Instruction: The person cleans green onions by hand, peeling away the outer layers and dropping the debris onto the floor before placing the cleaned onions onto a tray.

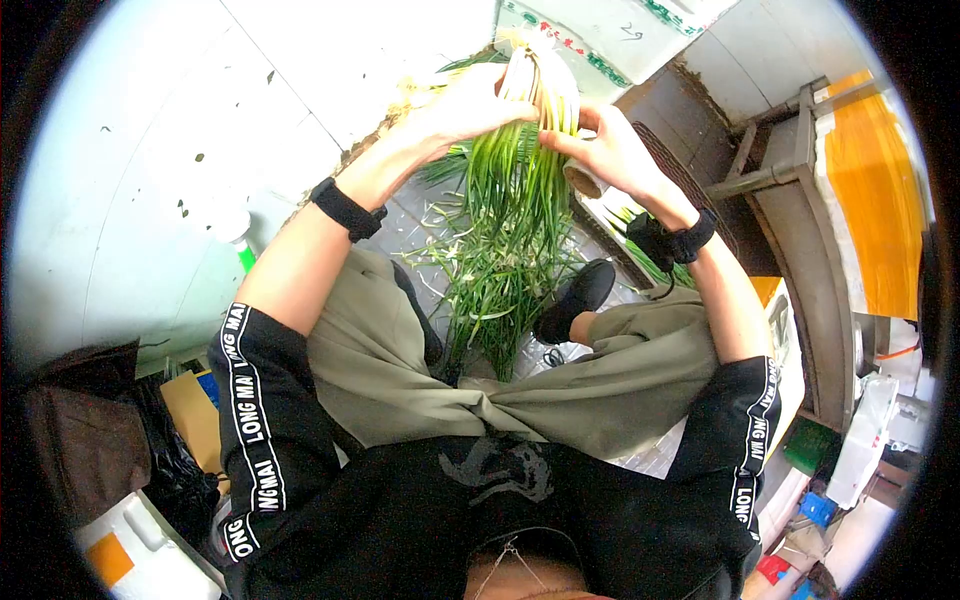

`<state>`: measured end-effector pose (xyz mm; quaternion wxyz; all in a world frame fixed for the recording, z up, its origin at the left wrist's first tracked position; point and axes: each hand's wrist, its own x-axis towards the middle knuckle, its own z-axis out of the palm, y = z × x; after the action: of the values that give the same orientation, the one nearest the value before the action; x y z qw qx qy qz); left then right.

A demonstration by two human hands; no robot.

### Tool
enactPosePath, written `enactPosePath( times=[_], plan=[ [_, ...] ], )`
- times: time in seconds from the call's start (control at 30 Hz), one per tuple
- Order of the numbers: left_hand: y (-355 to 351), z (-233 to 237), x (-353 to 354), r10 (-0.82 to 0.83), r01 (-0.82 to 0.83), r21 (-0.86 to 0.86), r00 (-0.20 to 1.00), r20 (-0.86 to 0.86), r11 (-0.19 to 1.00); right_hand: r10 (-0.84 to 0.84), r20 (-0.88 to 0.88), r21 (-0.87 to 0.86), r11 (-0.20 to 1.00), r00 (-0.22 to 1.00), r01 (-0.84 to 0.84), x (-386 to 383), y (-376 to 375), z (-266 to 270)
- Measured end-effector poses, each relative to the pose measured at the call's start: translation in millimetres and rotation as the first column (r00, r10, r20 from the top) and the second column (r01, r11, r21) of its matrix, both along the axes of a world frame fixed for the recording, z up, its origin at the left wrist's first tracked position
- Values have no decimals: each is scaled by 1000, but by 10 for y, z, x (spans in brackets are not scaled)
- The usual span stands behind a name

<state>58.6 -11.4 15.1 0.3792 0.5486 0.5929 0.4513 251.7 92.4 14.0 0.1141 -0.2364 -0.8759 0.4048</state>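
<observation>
A bunch of green onions hangs in front of me, white root ends up and long green leaves spreading downward. My left hand is closed around its pale upper part from the left side. From the right, my right hand pinches the stems with thumb and fingertips. Just beneath that hand shows the round open end of a cardboard roll. Below the bunch, a heap of loose green leaves and trimmings covers the floor between my feet.
White foam boxes with printing stand at the back. To the right are a crate holding more greens and a metal-framed stand beside an orange-yellow panel. A tiled white wall runs along the left, with bags below.
</observation>
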Motion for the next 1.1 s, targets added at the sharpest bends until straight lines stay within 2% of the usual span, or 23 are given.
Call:
enactPosePath(
  times=[0.07, 0.13, 0.17, 0.23, 0.27, 0.33, 0.37, 0.43, 0.47, 0.5, 0.57, 0.6, 0.63, 0.7, 0.83, 0.93, 1.1],
  plan=[
    [16, -42, -42, -6, 9, -66, 999, 46, 998, -3, -19, -15, 1000, 1000, 3, 10, 13, 12],
    [81, -212, -104, -140, 141, 10, 966, 217, 990, -21, 37, 1, 1000, 999, 21, 30, 19, 56],
    [83, -253, -96, -139, 140, 9, 966, 217, 990, -20, 37, 1, 1000, 999, 20, 27, 32, 43],
    [91, -334, -81, -142, 136, 41, 920, 366, 990, 0, -21, 16, 1000, 1000, 0, 24, 60, -11],
    [94, -346, -77, -141, 136, 41, 920, 366, 990, 0, -22, 16, 1000, 1000, 0, 25, 59, -33],
    [104, -364, -74, -136, 125, 55, 923, 360, 991, -13, -35, 190, 982, 999, 19, 21, 55, -60],
    [100, -356, -74, -136, 125, 55, 923, 360, 991, -13, -36, 190, 982, 999, 19, 19, 47, -52],
    [86, -341, -79, -124, 114, 49, 934, 334, 992, -37, -72, 376, 925, 997, 61, 22, 8, -27],
    [101, -367, -87, -124, 114, 50, 934, 335, 992, -24, -166, 482, 870, 986, 102, 21, -30, -31],
    [125, -408, -98, -109, 103, 35, 934, 339, 994, -24, -166, 482, 870, 986, 103, 25, -66, -13],
    [152, -448, -99, -92, 91, 20, 934, 345, 996, -2, -150, 727, 677, 989, 112, 33, -137, 88],
    [161, -455, -89, -84, 75, 39, 927, 365, 996, 61, -51, 767, 641, 997, 0, 42, -163, 152],
    [169, -462, -83, -75, 58, 57, 920, 384, 997, 61, -50, 767, 642, 997, -1, 32, -158, 150],
    [133, -394, -87, -65, 54, 40, 931, 360, 998, 142, 33, 839, 534, 989, -104, 3, -153, 129],
    [132, -397, -110, -66, 68, 8, 938, 341, 998, 165, 68, 856, 496, 984, -143, -9, -131, 78],
    [157, -425, -116, -110, 97, 57, 951, 290, 994, 174, 30, 899, 426, 984, -103, -55, -190, 99],
    [165, -457, -148, -110, 98, 57, 961, 254, 993, 226, 49, 919, 371, 973, -132, -77, -140, 5]
  ],
)
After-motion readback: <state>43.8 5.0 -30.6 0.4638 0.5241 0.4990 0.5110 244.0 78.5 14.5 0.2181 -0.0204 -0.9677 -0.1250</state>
